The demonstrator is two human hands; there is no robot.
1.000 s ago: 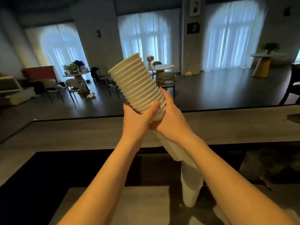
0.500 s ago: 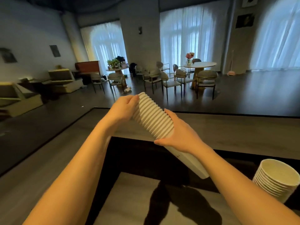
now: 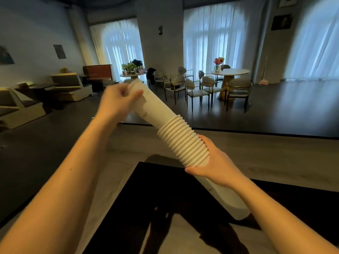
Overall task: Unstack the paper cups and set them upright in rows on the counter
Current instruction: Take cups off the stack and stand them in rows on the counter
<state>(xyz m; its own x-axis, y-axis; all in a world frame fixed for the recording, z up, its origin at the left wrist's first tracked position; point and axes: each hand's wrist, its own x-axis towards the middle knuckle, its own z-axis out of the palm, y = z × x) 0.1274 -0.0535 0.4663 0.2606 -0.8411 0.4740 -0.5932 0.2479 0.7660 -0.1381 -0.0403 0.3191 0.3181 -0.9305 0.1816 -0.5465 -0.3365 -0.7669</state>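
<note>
A tilted stack of white paper cups (image 3: 183, 142) hangs in the air over the counter (image 3: 275, 149), its ribbed band of rims in the middle and its base pointing down to the right. My right hand (image 3: 214, 165) grips the stack just below the rims. My left hand (image 3: 119, 99) grips the upper end of a smooth white cup section (image 3: 156, 109) that sticks out of the stack's top, up and to the left. Whether that section is one cup or more cannot be told. No cup stands on the counter in view.
The grey counter runs across the view with a black lower surface (image 3: 165, 189) on my side of it. Beyond the counter lies a dim room with chairs (image 3: 194, 90), a round table (image 3: 229, 74) and sofas (image 3: 69, 85).
My left hand has drawn a smooth cup section out of the stack's upper end, up and left. The view has turned left, and the second stack at the right has left the view.
</note>
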